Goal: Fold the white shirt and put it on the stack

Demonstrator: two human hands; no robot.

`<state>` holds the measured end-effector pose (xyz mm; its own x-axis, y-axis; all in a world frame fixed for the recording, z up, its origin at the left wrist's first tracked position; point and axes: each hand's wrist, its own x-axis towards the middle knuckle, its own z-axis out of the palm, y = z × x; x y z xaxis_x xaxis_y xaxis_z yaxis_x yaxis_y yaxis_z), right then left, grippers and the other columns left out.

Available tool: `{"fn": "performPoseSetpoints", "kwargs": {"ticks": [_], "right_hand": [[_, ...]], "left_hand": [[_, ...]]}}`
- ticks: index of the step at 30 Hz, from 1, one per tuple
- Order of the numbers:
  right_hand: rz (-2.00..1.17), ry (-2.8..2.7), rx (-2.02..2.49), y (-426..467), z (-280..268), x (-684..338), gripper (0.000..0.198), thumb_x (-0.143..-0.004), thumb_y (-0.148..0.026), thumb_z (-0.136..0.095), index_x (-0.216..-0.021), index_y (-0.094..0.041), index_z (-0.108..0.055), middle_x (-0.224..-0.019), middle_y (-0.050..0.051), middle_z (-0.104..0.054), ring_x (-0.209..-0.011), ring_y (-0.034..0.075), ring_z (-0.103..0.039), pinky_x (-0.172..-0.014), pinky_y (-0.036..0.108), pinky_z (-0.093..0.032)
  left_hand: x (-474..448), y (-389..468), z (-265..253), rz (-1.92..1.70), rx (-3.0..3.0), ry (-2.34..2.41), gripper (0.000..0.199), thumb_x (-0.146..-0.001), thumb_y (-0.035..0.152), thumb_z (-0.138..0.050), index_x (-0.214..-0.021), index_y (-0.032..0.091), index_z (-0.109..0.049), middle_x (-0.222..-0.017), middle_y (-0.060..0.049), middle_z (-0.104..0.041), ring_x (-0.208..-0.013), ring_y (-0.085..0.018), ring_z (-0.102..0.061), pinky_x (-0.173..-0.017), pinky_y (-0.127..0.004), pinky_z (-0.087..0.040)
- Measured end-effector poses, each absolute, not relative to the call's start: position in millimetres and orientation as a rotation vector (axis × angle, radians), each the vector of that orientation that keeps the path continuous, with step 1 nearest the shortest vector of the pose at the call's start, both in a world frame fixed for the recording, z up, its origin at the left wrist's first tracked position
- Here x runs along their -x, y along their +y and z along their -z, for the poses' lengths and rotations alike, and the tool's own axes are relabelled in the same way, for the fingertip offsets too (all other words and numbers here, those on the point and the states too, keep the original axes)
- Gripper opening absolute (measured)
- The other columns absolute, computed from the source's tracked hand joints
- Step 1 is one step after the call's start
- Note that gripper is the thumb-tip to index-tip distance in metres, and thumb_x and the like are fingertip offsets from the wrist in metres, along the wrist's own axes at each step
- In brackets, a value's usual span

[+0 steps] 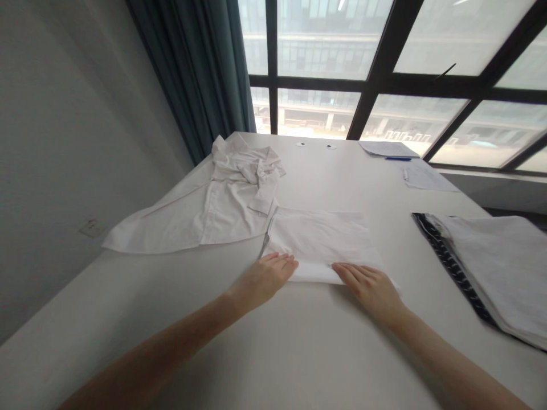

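Folded wht cloth (320, 236) x1, 2 hands (265, 279) (371, 286) atop, 1 garment (233, 208) adj.

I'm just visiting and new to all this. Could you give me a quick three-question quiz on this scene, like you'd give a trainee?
1. What do the left hand and right hand rest on?
a) the curtain
b) the folded white cloth
c) the window frame

2. True or false: the rumpled white garment lies to the right of the folded white cloth.

3. Fill in the colour: a ____ pen lies by the papers toward the far end of the table.

Key: 1. b; 2. False, it lies to the left; 3. blue.
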<state>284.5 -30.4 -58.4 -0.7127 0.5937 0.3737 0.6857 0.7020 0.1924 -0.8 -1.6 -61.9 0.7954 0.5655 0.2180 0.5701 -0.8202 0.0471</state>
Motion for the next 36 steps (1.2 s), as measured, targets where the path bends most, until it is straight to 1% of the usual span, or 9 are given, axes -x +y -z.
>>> {"fn": "performPoseSetpoints", "kwargs": {"ticks": [3, 7, 9, 14, 18, 22, 25, 30, 36], "right_hand": [[0.417, -2.617, 1.026, -33.0, 58.6, -294.1, 0.033, -0.089, -0.005, -0.042, -0.117, -0.009, -0.058, -0.110, 0.012, -0.070, -0.093, 0.019, -0.068, -0.080, 0.029, -0.053], [0.255, -2.606, 1.101, -31.9, 58.5, -310.2, 0.034, -0.091, -0.010, -0.043, -0.122, -0.014, -0.057, -0.111, 0.009, -0.070, -0.096, 0.019, -0.068, -0.082, 0.029, -0.054], [0.129, -2.613, 1.137, -30.5, 58.8, -319.8, 0.035, -0.093, -0.014, -0.042, -0.125, -0.018, -0.055, -0.115, 0.007, -0.069, -0.100, 0.018, -0.067, -0.083, 0.029, -0.054], [-0.168, -2.508, 1.258, -32.2, 60.9, -343.5, 0.034, -0.096, -0.024, -0.043, -0.128, -0.025, -0.054, -0.120, 0.003, -0.067, -0.105, 0.017, -0.065, -0.087, 0.027, -0.053], [-0.390, -2.308, 1.390, -36.1, 61.7, -352.7, 0.031, -0.094, -0.033, -0.047, -0.120, -0.024, -0.062, -0.112, 0.003, -0.070, -0.095, 0.018, -0.069, -0.078, 0.023, -0.054], [-0.570, -2.076, 1.540, -36.3, 61.9, -352.3, 0.034, -0.089, -0.044, -0.053, -0.110, -0.022, -0.069, -0.102, 0.005, -0.074, -0.079, 0.020, -0.070, -0.064, 0.023, -0.054], [-0.614, -1.924, 1.607, -35.3, 63.6, -352.3, 0.037, -0.084, -0.049, -0.058, -0.105, -0.021, -0.072, -0.098, 0.005, -0.074, -0.079, 0.022, -0.069, -0.064, 0.025, -0.053], [-0.650, -1.825, 1.654, -33.5, 67.9, -356.4, 0.037, -0.081, -0.049, -0.060, -0.103, -0.022, -0.072, -0.095, 0.003, -0.075, -0.082, 0.023, -0.069, -0.065, 0.026, -0.053], [-0.593, -1.662, 1.688, -31.7, 69.8, -356.5, 0.036, -0.072, -0.051, -0.068, -0.091, -0.022, -0.074, -0.087, 0.004, -0.075, -0.078, 0.023, -0.068, -0.066, 0.027, -0.052]], "left_hand": [[8.1, -1.8, 63.6, 0.435, 2.994, -0.939, 0.038, -0.087, -0.002, -0.037, -0.119, 0.009, -0.055, -0.121, -0.015, -0.064, -0.118, -0.021, -0.058, -0.104, -0.039, -0.044], [21.5, 0.9, 66.2, 0.604, 3.124, -1.070, 0.048, -0.082, -0.004, -0.043, -0.123, 0.018, -0.055, -0.123, -0.005, -0.065, -0.118, -0.017, -0.057, -0.105, -0.033, -0.043], [28.1, 2.7, 69.0, 0.671, 3.163, -1.163, 0.051, -0.081, -0.003, -0.048, -0.124, 0.021, -0.056, -0.122, -0.002, -0.065, -0.119, -0.017, -0.057, -0.105, -0.032, -0.044], [34.0, 7.0, 76.7, 0.848, 3.186, -1.404, 0.042, -0.082, 0.010, -0.062, -0.121, 0.024, -0.062, -0.117, -0.002, -0.068, -0.120, -0.021, -0.056, -0.103, -0.033, -0.044], [29.1, 7.9, 75.1, 1.099, 3.169, -1.683, 0.028, -0.081, 0.021, -0.066, -0.109, 0.021, -0.069, -0.108, -0.004, -0.071, -0.105, -0.020, -0.064, -0.094, -0.028, -0.048], [25.4, 7.0, 70.5, 1.270, 3.099, -2.013, 0.025, -0.080, 0.026, -0.064, -0.104, 0.021, -0.071, -0.097, -0.002, -0.073, -0.086, -0.017, -0.066, -0.079, -0.024, -0.050], [24.8, 6.3, 68.7, 1.346, 3.066, -2.106, 0.026, -0.080, 0.030, -0.062, -0.102, 0.020, -0.072, -0.090, -0.001, -0.073, -0.078, -0.016, -0.064, -0.071, -0.022, -0.046], [24.8, 5.7, 67.2, 1.464, 3.043, -2.149, 0.033, -0.082, 0.039, -0.058, -0.102, 0.016, -0.071, -0.080, -0.002, -0.069, -0.067, -0.015, -0.056, -0.061, -0.022, -0.040], [26.7, 5.7, 67.2, 1.557, 3.056, -2.196, 0.040, -0.085, 0.046, -0.054, -0.104, 0.014, -0.069, -0.081, -0.002, -0.065, -0.070, -0.015, -0.054, -0.062, -0.022, -0.038]]}}
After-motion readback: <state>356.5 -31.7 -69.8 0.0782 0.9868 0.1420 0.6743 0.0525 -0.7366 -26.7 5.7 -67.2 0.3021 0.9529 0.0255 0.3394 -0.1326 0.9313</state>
